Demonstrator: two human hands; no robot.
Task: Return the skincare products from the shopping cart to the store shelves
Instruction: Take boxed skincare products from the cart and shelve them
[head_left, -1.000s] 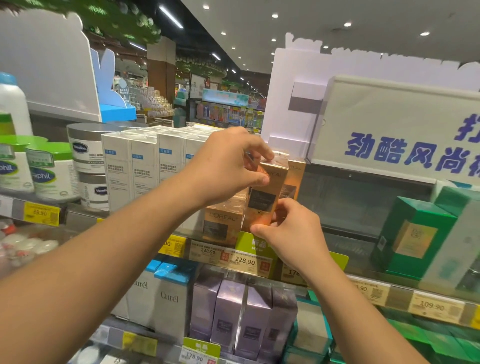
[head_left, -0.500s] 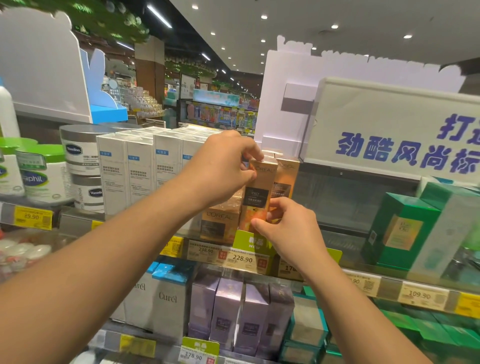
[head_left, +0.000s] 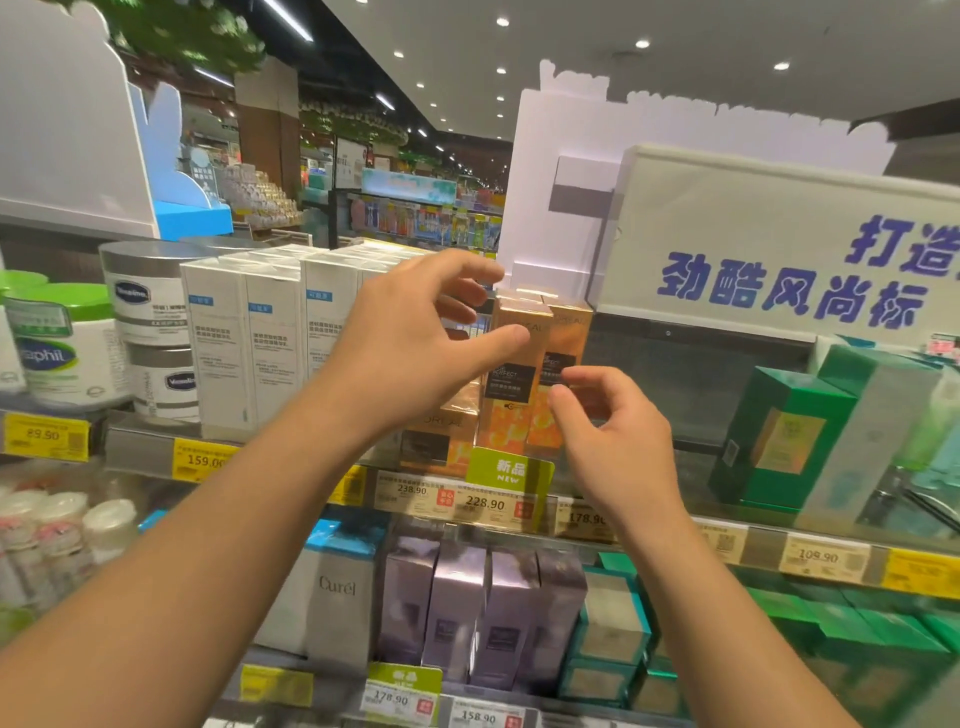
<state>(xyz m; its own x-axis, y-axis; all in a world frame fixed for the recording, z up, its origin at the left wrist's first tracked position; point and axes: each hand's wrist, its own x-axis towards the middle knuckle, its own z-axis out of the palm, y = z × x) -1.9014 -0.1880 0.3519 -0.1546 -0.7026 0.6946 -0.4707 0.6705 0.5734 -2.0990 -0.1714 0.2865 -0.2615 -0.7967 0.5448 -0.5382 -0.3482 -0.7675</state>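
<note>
Both bare forearms reach forward and up from the bottom corners, converging mid-frame. Left hand (head_left: 410, 343): back toward camera, fingers spread and loosely curved, thumb extended to the right, gripping nothing. Right hand (head_left: 621, 441): lower and to the right, wrist bent back, fingers (head_left: 587, 376) curled inward with thumb beneath them, a gap between thumb and fingers, also holding nothing.

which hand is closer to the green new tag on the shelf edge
Right. The right hand hovers just right of the green NEW tag and slightly above it. The left hand is higher, up and left of it.
</note>
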